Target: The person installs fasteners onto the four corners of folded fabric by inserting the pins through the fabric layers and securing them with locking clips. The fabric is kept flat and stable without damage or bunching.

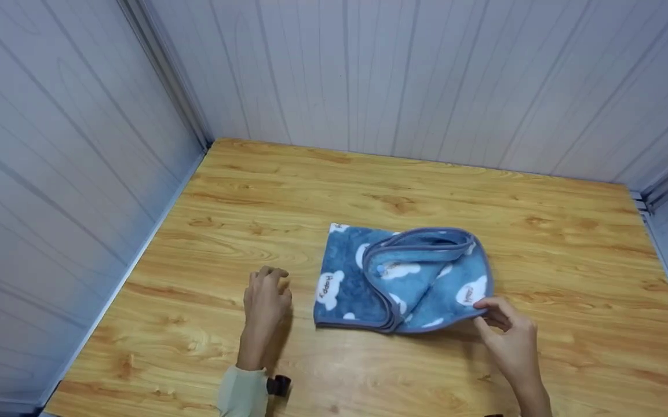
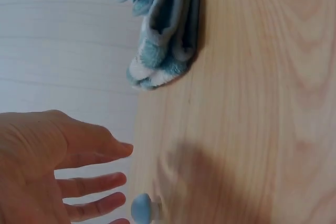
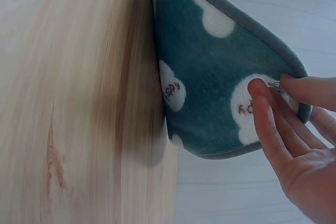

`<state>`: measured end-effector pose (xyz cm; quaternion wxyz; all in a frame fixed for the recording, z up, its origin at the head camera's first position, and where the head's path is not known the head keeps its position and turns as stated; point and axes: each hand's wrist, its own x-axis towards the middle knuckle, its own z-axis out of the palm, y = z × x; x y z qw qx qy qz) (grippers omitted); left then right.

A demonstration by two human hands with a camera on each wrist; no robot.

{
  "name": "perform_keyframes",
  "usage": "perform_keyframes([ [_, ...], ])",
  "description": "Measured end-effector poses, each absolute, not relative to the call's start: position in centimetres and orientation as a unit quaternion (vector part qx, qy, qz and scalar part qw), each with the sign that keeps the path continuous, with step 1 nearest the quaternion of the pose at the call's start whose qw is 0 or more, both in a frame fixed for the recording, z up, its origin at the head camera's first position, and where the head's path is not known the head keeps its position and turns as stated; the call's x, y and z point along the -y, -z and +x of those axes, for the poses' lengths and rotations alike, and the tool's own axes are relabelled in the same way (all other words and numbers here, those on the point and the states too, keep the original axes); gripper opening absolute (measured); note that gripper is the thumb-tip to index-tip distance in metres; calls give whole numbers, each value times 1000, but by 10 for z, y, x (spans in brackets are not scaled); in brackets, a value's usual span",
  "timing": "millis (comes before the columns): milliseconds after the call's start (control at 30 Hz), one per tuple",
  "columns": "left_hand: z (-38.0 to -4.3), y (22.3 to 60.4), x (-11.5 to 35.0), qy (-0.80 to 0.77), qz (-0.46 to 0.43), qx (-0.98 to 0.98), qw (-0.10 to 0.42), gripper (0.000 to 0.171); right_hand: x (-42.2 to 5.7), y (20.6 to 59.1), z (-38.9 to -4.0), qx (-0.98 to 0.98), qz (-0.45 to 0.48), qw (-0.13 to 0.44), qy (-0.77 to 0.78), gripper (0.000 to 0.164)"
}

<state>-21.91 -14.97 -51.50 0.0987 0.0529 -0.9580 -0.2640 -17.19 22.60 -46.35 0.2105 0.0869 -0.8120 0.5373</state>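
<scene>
A blue fleece blanket [image 1: 345, 289] with white clouds and "happy" lettering lies folded on the wooden table, its grey-blue binding running along the edges. My right hand [image 1: 510, 336] pinches its near right corner between thumb and fingers, and that corner is lifted off the wood. In the right wrist view a small shiny snap [image 3: 277, 86] shows by the pinching fingertips. Left of the blanket, my left hand [image 1: 267, 301] hovers with relaxed, slightly bent fingers, holding nothing. The left wrist view shows the blanket's folded layers [image 2: 168, 30] apart from that hand.
A small light-blue rounded thing [image 2: 141, 209] appears near the left fingers; what it is I cannot tell. Pale panel walls [image 1: 368, 75] enclose the wooden table [image 1: 287, 185] at the back and on both sides.
</scene>
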Motion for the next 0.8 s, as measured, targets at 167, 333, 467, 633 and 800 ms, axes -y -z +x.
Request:
perform_keyframes([
  [167, -219, 516, 151, 307, 86, 946, 61, 26, -227, 464, -172, 812, 85, 210, -538, 26],
  [333, -220, 517, 154, 329, 93, 938, 51, 24, -227, 464, -172, 811, 75, 202, -543, 25],
  [467, -221, 521, 156, 341, 89, 934, 51, 26, -228, 464, -171, 813, 68, 198, -543, 24],
  [633, -221, 524, 157, 333, 92, 937, 54, 29, -229, 465, -171, 813, 72, 202, -541, 25],
  [800, -219, 527, 157, 305, 100, 944, 75, 26, -231, 466, -171, 812, 85, 212, -537, 26],
])
